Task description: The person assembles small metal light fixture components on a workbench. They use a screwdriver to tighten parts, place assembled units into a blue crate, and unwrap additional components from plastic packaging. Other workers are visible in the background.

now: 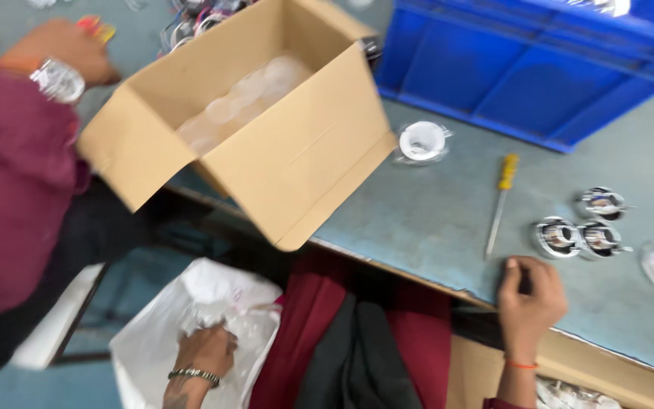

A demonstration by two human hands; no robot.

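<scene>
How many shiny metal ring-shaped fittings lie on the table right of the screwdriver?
3. One fitting lies farthest back; two more, the left fitting and the right fitting, lie side by side in front of it. More may be hidden in the cardboard box.

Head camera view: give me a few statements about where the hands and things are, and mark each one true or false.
1. The left hand is in a white plastic bag below the table edge. True.
2. The right hand grips the yellow-handled screwdriver. False: it rests at the table edge, and the screwdriver lies apart from it.
3. The cardboard box is shut. False: its flaps are open, with clear pieces inside.
4. A blue crate stands at the table's far side. True.
5. Another person's hand wears a wristwatch. True.
</scene>
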